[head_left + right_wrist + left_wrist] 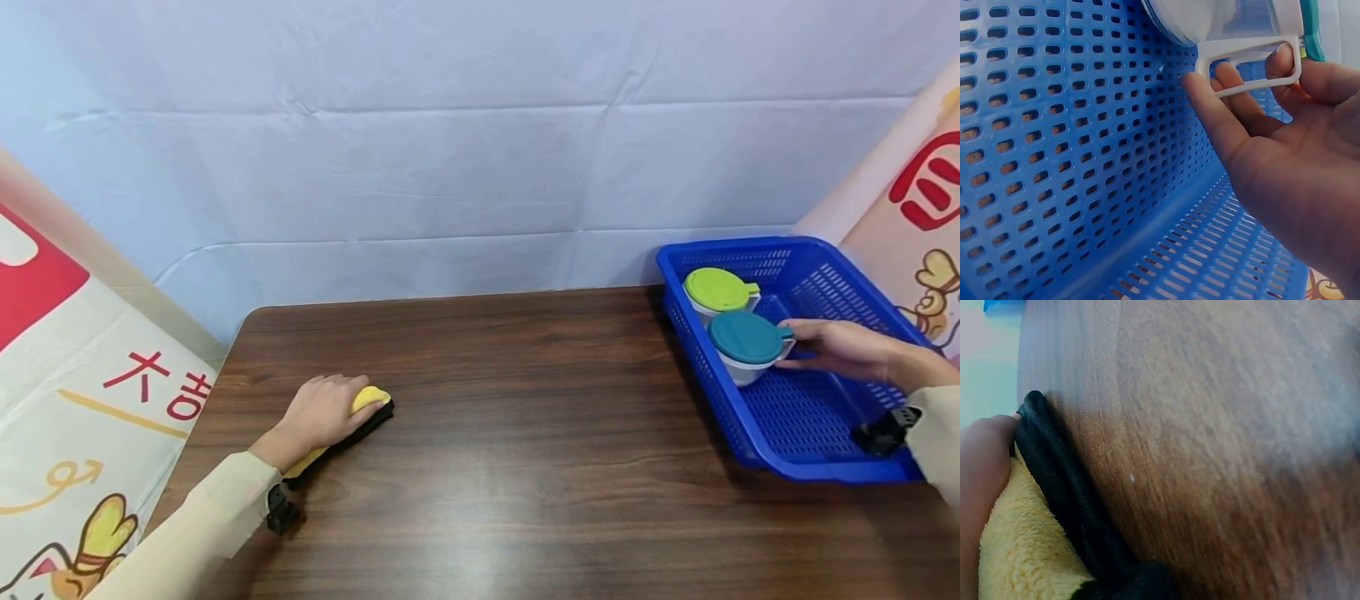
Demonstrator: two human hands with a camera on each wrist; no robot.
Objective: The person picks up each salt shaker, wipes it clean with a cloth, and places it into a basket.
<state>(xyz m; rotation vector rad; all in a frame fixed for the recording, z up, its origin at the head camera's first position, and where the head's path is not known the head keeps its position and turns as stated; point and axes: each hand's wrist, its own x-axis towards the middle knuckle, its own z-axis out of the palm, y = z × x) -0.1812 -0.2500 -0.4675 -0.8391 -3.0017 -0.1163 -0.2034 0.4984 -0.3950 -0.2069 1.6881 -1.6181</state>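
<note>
On the left part of the table, my left hand (322, 410) grips a folded cloth (370, 397), fluffy yellow on one side and black on the other. The left wrist view shows the cloth's yellow pile (1029, 540) beside the hand, its black fold against the wood. Inside a blue basket (761, 446), my right hand (851, 348) holds the white handle (1250, 86) of a clear container with a teal lid (746, 337). Some fingers pass behind that handle. A similar container with a lime green lid (716, 288) stands just behind it, along the basket's left wall.
The basket sits at the right end of the brown wooden table (487, 433). A pale cloth backdrop (450, 167) hangs behind the table's far edge. Printed sheets hang at the left (97, 417) and right (900, 242) sides.
</note>
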